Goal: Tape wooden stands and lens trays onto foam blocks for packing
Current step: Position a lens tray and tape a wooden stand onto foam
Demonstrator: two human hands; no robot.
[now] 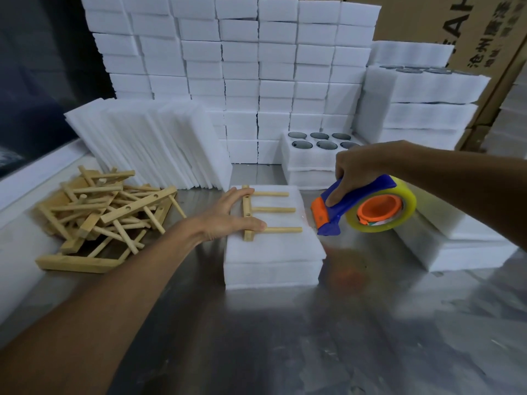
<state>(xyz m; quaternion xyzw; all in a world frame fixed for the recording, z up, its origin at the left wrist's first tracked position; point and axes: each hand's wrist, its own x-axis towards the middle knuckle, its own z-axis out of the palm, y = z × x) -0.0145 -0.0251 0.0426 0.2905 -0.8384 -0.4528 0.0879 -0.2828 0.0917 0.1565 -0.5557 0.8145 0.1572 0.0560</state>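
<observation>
Wooden stand (251, 212) pressed flat-fingered onto foam block (273, 246) by left hand (228, 213); tape dispenser (362, 206) gripped in right hand (353, 173); taping not yet begun.

Cardboard boxes (482, 38) cut off; their print unreadable.

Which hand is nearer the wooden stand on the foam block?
Left. The left hand rests on the stand; the right hand holds the tape dispenser off its right.
</observation>
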